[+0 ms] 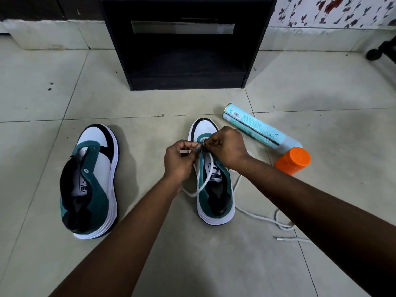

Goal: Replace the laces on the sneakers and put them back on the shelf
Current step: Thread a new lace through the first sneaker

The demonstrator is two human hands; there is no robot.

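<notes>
Two teal, white and black sneakers stand on the tiled floor. The left sneaker [92,181] has bare eyelets and no lace. Over the front eyelets of the right sneaker [214,189], my left hand [179,161] and my right hand [227,146] meet, both pinching a white lace [205,174]. One strand loops back across the tongue toward my left wrist. The lace's other end trails over the floor to the right, its tip [278,239] lying loose. The black shelf [186,43] stands open straight ahead.
A light blue spray can [257,129] with an orange cap [293,160] lies on its side just right of the right sneaker. A wall with flowered paper is at the back right, and a dark furniture foot [375,53] sits at the far right.
</notes>
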